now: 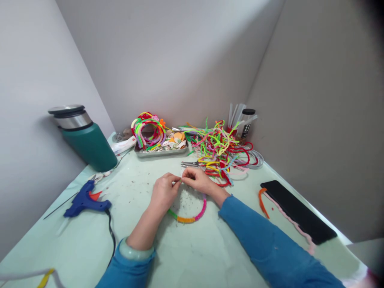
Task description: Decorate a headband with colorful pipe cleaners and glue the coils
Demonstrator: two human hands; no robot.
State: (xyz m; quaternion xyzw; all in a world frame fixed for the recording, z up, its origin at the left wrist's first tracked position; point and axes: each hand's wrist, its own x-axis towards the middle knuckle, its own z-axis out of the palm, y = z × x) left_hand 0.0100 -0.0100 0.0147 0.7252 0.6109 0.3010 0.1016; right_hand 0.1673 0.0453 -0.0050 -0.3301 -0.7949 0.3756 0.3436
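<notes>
A multicoloured ring of fuzzy pipe cleaner (186, 220) shows green, orange, pink and a bit of purple along its near side. Both ends of this arc run up under my hands. My left hand (164, 193) is closed in a pinch at the ring's far side. Touching it from the right, my right hand (196, 179) also pinches there, thumb against forefinger. The exact bit between the fingertips is tiny and mostly hidden. Just beyond my right hand lie scissors (192, 164), partly covered by pipe cleaners.
A tangled heap of pipe cleaners (220, 140) lies at the back right. Behind my hands stands a metal tray (162, 153) with finished rings and small cutouts. To the left are a blue glue gun (87, 202) and a green bottle (90, 146); rightward, a black slab (297, 212).
</notes>
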